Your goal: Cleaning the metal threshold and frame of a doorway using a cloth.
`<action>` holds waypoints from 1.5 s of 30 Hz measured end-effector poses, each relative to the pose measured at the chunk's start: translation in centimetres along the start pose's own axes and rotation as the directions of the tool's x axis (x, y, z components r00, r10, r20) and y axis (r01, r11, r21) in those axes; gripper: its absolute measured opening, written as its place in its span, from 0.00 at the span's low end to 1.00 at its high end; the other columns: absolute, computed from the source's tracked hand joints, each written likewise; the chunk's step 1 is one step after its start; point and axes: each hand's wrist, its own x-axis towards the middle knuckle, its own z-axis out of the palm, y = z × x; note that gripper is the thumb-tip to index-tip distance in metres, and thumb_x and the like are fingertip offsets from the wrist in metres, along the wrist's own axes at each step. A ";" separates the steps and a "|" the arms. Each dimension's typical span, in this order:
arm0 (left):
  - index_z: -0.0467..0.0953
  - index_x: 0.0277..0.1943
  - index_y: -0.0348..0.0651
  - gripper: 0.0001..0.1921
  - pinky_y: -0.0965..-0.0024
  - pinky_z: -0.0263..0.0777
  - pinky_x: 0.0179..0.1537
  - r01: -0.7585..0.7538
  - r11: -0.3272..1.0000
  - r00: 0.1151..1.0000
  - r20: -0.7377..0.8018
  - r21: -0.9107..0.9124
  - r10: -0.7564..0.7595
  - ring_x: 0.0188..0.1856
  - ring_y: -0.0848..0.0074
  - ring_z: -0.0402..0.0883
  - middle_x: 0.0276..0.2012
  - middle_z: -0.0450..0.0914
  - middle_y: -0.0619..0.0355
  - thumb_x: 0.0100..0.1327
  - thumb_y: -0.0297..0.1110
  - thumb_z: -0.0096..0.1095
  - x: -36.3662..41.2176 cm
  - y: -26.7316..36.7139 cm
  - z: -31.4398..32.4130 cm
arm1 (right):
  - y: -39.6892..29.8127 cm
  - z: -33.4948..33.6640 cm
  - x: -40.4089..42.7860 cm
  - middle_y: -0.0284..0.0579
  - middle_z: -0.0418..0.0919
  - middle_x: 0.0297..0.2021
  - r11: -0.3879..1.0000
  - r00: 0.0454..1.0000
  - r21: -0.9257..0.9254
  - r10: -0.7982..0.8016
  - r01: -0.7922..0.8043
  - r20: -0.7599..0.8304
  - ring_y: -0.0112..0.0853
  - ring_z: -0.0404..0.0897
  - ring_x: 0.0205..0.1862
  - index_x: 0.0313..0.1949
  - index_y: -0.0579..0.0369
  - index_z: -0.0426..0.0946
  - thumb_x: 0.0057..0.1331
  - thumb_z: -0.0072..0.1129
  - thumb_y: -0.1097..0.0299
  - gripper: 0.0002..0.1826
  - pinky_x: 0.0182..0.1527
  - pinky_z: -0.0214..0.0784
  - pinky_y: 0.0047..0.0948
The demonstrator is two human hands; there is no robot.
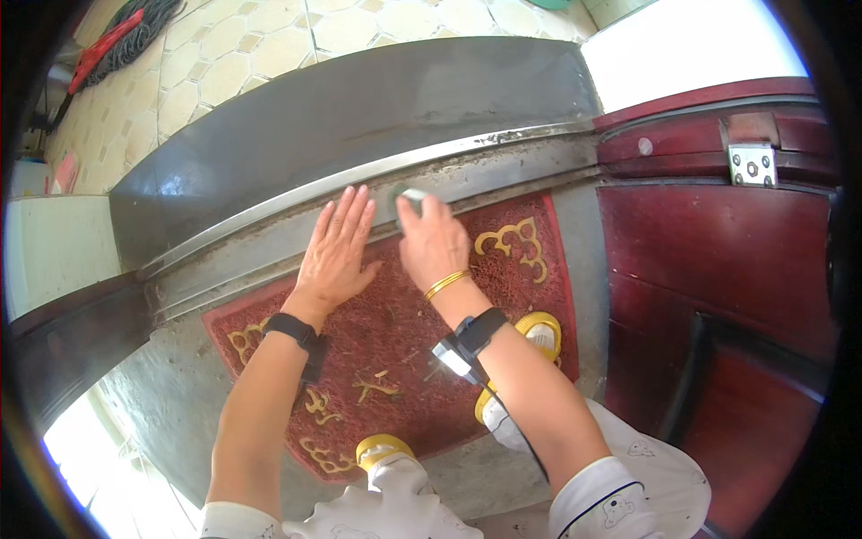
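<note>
A metal door threshold with brown grime along its grooves crosses the view before me. My left hand lies flat, palm down, its fingertips on the threshold and its thumb spread over the mat; it holds nothing. To its right, my right hand grips a small white and dark green piece, perhaps a scouring sponge, against the threshold. Blur and my fingers hide most of that piece. Under both wrists is a red doormat with yellow scroll patterns.
At the right stands a dark red door with a metal hinge plate. Beyond the threshold rises a dark grey step, then a tiled floor with a mop. My yellow slippers rest on the mat.
</note>
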 end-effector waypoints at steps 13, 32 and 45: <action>0.44 0.68 0.33 0.49 0.57 0.36 0.69 -0.048 0.996 0.985 -0.168 -0.080 0.034 0.71 0.56 0.40 0.69 0.44 0.43 0.47 0.38 0.66 3.1 2.8 -0.8 | 1.4 0.1 -0.1 0.47 0.71 0.31 0.985 0.994 -0.132 -0.108 0.109 0.013 0.34 0.74 0.32 0.48 0.51 0.72 0.67 0.44 0.66 0.12 0.32 0.71 0.28; 0.41 0.69 0.36 0.56 0.52 0.29 0.68 0.009 0.999 1.000 -0.010 -0.053 -0.010 0.72 0.58 0.34 0.70 0.40 0.48 0.44 0.52 0.68 9.0 3.7 -0.5 | 11.6 -4.5 3.7 0.47 0.71 0.37 0.902 0.923 -0.204 0.356 -0.381 -0.147 0.33 0.75 0.36 0.55 0.49 0.68 0.58 0.58 0.71 0.24 0.30 0.72 0.28; 0.43 0.69 0.38 0.55 0.52 0.29 0.69 0.064 0.996 0.998 0.003 -0.057 -0.064 0.72 0.60 0.34 0.70 0.41 0.50 0.43 0.50 0.70 8.5 3.4 -0.4 | 8.3 -3.8 1.2 0.51 0.69 0.43 0.895 0.898 -0.109 0.439 -0.433 0.037 0.41 0.75 0.42 0.58 0.47 0.66 0.58 0.57 0.69 0.26 0.42 0.73 0.36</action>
